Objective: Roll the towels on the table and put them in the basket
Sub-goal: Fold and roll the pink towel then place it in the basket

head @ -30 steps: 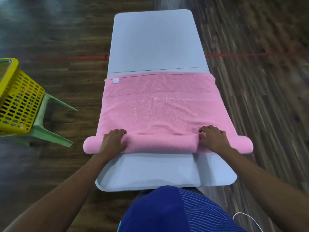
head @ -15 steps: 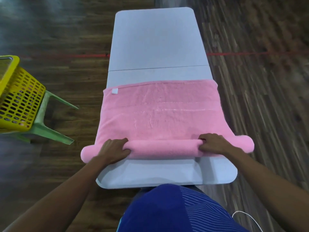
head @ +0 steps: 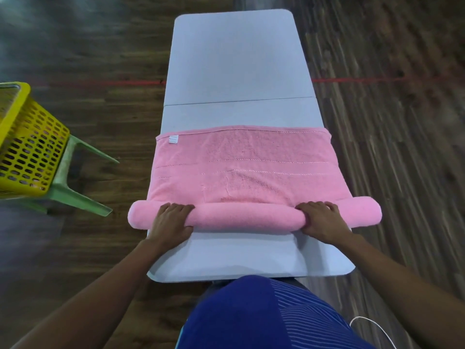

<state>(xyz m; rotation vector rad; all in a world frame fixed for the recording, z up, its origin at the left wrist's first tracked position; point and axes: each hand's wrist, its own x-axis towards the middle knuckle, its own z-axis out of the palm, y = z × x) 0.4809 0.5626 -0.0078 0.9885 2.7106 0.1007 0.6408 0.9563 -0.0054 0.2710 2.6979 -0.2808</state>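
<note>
The towel [head: 241, 172] lies across the desk [head: 236, 59] at frame centre, its lower part rolled. The left hand [head: 171, 220] and right hand [head: 322, 219] grip the roll, fingers [head: 176, 207] curled over it. The basket [head: 27, 157] stands at frame left.

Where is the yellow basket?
In the head view, the yellow basket sits at the left edge on a green stool, left of the grey table.
</note>
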